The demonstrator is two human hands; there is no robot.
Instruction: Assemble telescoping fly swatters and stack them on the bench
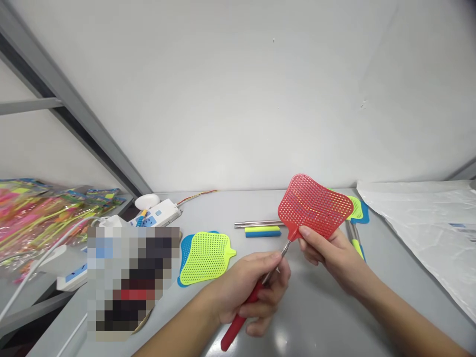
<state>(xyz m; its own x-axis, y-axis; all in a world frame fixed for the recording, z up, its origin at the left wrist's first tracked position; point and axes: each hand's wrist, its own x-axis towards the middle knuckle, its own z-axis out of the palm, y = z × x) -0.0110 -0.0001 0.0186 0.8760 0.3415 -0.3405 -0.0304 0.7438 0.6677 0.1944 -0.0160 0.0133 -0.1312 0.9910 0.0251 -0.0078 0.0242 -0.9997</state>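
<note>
My left hand (pixel 256 290) is closed around a red fly swatter handle (pixel 236 329) with a thin metal rod, thumb and forefinger pinching the rod near its tip. My right hand (pixel 329 250) grips the red mesh fly swatter head (pixel 316 206) at its lower edge, thumb on the front. The rod's tip meets the neck of the head; how deep it sits inside I cannot tell. Left of my hands, a yellow-green swatter head (pixel 206 258) lies over a blue one (pixel 185 248). Beyond them are a yellow grip (pixel 262 229) and a blue grip (pixel 263 234) with metal rods.
Behind my right hand lie more yellow-green (pixel 356 207) and blue swatters. A white plastic sheet (pixel 427 223) covers the right side. At left are a power strip (pixel 159 213), a blurred-out object (pixel 130 282) and bagged colourful items (pixel 40 213). A wall (pixel 253 109) stands behind.
</note>
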